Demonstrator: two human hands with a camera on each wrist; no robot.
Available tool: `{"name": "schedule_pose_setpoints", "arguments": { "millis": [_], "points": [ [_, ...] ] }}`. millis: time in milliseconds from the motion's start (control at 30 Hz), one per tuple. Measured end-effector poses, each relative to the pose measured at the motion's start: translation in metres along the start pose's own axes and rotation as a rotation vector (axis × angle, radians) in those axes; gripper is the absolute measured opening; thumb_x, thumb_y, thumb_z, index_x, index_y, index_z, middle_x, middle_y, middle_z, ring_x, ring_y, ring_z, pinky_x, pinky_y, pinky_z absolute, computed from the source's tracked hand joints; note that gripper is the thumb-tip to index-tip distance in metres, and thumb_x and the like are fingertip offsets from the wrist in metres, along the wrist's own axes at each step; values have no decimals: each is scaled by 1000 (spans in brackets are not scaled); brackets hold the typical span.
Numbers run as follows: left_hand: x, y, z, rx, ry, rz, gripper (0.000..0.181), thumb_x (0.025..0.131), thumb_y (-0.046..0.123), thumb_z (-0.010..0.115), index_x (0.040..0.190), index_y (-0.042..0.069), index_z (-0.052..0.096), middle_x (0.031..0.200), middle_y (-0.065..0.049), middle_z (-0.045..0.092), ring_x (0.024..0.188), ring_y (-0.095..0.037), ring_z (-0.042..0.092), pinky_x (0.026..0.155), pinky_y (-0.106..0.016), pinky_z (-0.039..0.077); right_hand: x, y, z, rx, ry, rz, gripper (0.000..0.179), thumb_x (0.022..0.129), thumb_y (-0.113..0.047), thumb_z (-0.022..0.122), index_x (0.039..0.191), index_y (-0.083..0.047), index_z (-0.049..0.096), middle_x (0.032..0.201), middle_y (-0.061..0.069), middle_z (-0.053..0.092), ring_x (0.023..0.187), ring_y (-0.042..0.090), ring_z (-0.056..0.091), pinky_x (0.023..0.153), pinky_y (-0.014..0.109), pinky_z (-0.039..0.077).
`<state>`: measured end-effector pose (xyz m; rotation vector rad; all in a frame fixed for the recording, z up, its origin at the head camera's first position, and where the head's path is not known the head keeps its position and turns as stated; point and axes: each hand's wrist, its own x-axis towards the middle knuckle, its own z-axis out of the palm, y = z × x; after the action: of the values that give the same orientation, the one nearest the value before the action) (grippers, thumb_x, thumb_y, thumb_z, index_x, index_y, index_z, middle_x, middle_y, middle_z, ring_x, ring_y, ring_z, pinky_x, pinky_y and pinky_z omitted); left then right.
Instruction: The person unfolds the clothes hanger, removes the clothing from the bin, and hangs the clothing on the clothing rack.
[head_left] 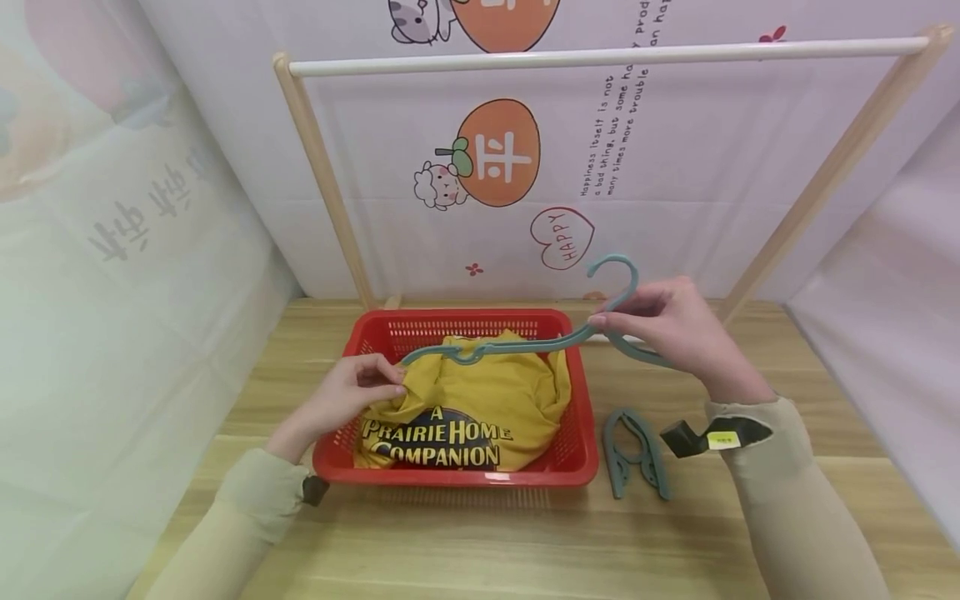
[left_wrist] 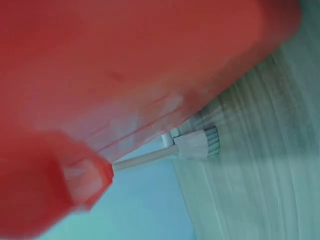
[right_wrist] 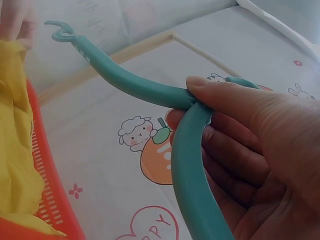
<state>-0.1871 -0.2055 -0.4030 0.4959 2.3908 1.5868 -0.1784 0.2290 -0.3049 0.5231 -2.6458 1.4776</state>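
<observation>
A teal folding hanger stretches over the red basket, its hook upward. My right hand pinches it just below the hook; the right wrist view shows thumb and fingers at the hanger's central joint. In the basket lies a yellow T-shirt with dark-backed lettering. My left hand pinches a fold of the T-shirt at the basket's left side, close to the hanger's far arm end. Whether that end sits inside the fabric cannot be told. The left wrist view holds only the blurred basket wall, without the hand.
A second teal hanger, folded, lies on the wooden table right of the basket. Behind stands a rack with a white rail and wooden posts. Printed white cloth covers the back and sides.
</observation>
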Motion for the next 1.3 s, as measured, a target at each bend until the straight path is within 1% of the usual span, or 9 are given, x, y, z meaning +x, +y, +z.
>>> {"name": "schedule_pose_setpoints", "arguments": {
  "millis": [100, 233, 367, 500, 700, 867, 1000, 1167, 1300],
  "points": [
    [-3, 3, -4, -95, -6, 1, 24, 90, -1, 75, 112, -4, 64, 105, -14, 70, 103, -25, 68, 84, -29, 58, 0, 2, 0, -7, -1, 3, 17, 90, -24, 82, 98, -9, 80, 86, 6, 77, 79, 22, 72, 68, 32, 53],
    [-8, 6, -8, -127, -39, -87, 48, 90, 1, 75, 134, -6, 59, 112, -16, 70, 101, -23, 70, 84, -31, 58, 1, 3, 0, -13, -5, 6, 17, 90, -24, 82, 98, -9, 80, 86, 6, 77, 79, 22, 72, 69, 32, 53],
    [-11, 11, -11, -16, -45, -186, 46, 91, 15, 79, 129, -6, 65, 113, -13, 72, 99, -24, 70, 86, -32, 58, 2, 3, 0, -13, -1, 3, 17, 89, -23, 82, 98, -9, 81, 85, 5, 77, 78, 22, 71, 68, 32, 52],
    [-12, 16, -13, 93, 19, -209, 38, 92, 27, 79, 118, 0, 72, 106, -8, 72, 95, -22, 66, 84, -36, 55, 2, 3, -1, -12, -2, 3, 17, 89, -23, 82, 98, -9, 81, 84, 4, 77, 78, 21, 71, 67, 31, 52],
    [-11, 28, -14, 97, 150, -37, 25, 96, 19, 75, 115, 3, 75, 105, -8, 74, 92, -22, 66, 82, -39, 57, 1, 3, -3, -12, 18, 20, 18, 89, -25, 83, 97, -9, 81, 85, 6, 77, 79, 21, 69, 67, 31, 50],
    [-10, 44, -20, 105, 158, 41, 18, 95, 17, 75, 108, 5, 78, 97, -7, 74, 83, -23, 64, 72, -36, 57, -1, 2, -9, 11, 64, 58, 21, 88, -27, 84, 99, -9, 82, 88, 6, 77, 83, 21, 72, 70, 32, 52],
    [-8, 57, -25, 102, 193, 100, 16, 95, 16, 75, 107, 4, 78, 97, -5, 75, 83, -20, 67, 72, -33, 58, -5, -1, -15, 12, 119, 80, 24, 87, -29, 84, 100, -10, 82, 88, 5, 77, 87, 20, 72, 74, 32, 50],
    [-4, 75, -30, 80, 233, 210, 14, 94, 9, 75, 105, 1, 78, 100, -6, 76, 84, -17, 69, 72, -28, 58, -7, -6, -15, 43, 157, 32, 23, 87, -24, 84, 101, -6, 81, 90, 7, 77, 89, 21, 73, 74, 31, 52],
    [-2, 87, -32, 99, 214, 211, 13, 93, 12, 77, 102, 4, 79, 95, -5, 75, 80, -18, 67, 69, -26, 57, -5, -9, -11, 70, 173, -20, 19, 86, -18, 85, 99, -4, 81, 88, 7, 77, 84, 20, 74, 70, 28, 52]
  ]
}}
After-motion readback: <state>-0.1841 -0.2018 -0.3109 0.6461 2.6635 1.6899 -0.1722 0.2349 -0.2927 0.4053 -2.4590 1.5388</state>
